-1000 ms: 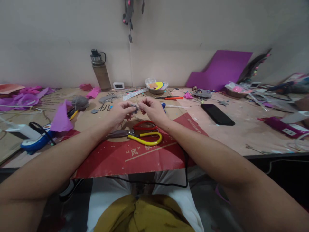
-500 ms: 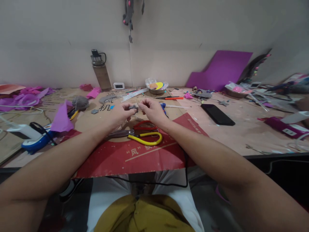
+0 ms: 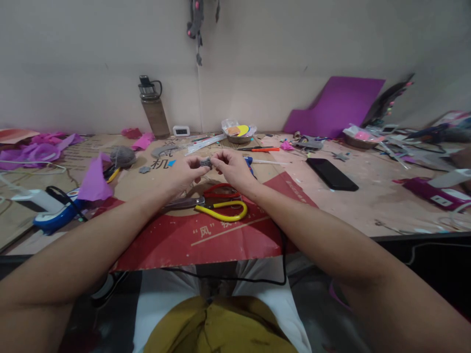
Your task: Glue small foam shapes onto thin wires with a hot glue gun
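Note:
My left hand (image 3: 186, 170) and my right hand (image 3: 231, 166) meet over the middle of the table, fingers pinched together on a small grey felt piece (image 3: 205, 162) held between them. Both hands hover just above the cardboard. Directly below them lie scissors with a red handle (image 3: 221, 191) and scissors with a yellow handle (image 3: 222, 212), on a red printed cardboard sheet (image 3: 191, 240).
A black phone (image 3: 331, 174) lies to the right. A water bottle (image 3: 153, 108) and a small white clock (image 3: 180, 130) stand by the wall. A purple sheet (image 3: 333, 107) leans at back right. Purple paper (image 3: 93, 179), a grey felt ball (image 3: 122, 156) and a blue tool (image 3: 55, 218) crowd the left.
The hands have barely shifted. My fingers have closed in tighter on the grey piece, which now sits a little higher between the fingertips.

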`<state>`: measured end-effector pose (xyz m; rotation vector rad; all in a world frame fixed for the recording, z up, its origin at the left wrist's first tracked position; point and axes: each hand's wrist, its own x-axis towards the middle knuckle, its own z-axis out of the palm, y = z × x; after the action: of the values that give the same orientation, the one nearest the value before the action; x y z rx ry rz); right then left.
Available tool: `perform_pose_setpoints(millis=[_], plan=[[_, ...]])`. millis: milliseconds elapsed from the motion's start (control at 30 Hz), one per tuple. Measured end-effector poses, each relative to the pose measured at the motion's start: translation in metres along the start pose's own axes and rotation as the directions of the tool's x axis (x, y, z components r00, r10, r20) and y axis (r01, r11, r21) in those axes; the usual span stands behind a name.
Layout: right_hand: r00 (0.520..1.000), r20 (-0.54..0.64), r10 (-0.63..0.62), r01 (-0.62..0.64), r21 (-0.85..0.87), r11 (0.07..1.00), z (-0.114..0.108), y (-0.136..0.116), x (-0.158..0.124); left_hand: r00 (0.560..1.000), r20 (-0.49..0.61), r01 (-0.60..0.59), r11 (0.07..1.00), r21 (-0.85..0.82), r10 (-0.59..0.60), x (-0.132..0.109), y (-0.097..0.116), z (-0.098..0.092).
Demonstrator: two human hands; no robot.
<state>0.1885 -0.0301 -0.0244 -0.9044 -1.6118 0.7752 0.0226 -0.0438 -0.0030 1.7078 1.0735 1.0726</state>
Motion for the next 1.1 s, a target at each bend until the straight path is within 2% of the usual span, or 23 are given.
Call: perform_pose_setpoints(millis=[100,200,267,400,567,633,733,933,1100], plan=[[0.999,-0.001,0.049,-0.049,0.044,0.998,0.0,0.002,0.001,0.999,-0.038,0.011,0.997,-0.07,-0.013,0.001,0.001,0.0],[0.995,0.0,0.099,-0.098,0.092,0.991,0.0,0.001,0.001,0.999,-0.022,0.041,0.984,-0.173,-0.045,0.002,0.001,0.0],[0.995,-0.009,0.096,-0.094,0.119,0.988,0.001,0.0,0.001,0.999,-0.011,0.042,0.983,-0.179,-0.045,0.003,0.0,-0.001],[1.0,0.016,-0.008,0.007,0.066,0.998,0.0,0.0,0.001,0.999,-0.001,0.036,0.974,-0.222,-0.037,0.001,0.001,0.001],[0.993,-0.043,-0.107,0.106,-0.037,0.994,-0.004,-0.005,-0.002,0.998,0.052,0.066,0.884,-0.463,-0.047,0.002,0.002,0.0],[0.99,-0.028,-0.142,0.14,-0.052,0.989,-0.004,-0.005,-0.003,0.998,0.047,0.052,0.847,-0.53,-0.032,0.004,0.001,-0.001],[0.992,0.011,-0.127,0.127,-0.005,0.992,-0.002,-0.003,-0.002,1.0,-0.012,0.018,0.855,-0.519,-0.028,0.006,-0.002,-0.002],[0.998,-0.03,0.056,-0.049,0.19,0.981,0.0,0.004,0.003,0.994,-0.11,-0.046,0.904,-0.424,-0.001,0.005,-0.002,0.003],[1.0,-0.012,0.024,-0.022,0.177,0.984,0.001,0.007,0.002,0.995,-0.086,-0.075,0.931,-0.358,0.047,0.005,-0.003,0.003]])
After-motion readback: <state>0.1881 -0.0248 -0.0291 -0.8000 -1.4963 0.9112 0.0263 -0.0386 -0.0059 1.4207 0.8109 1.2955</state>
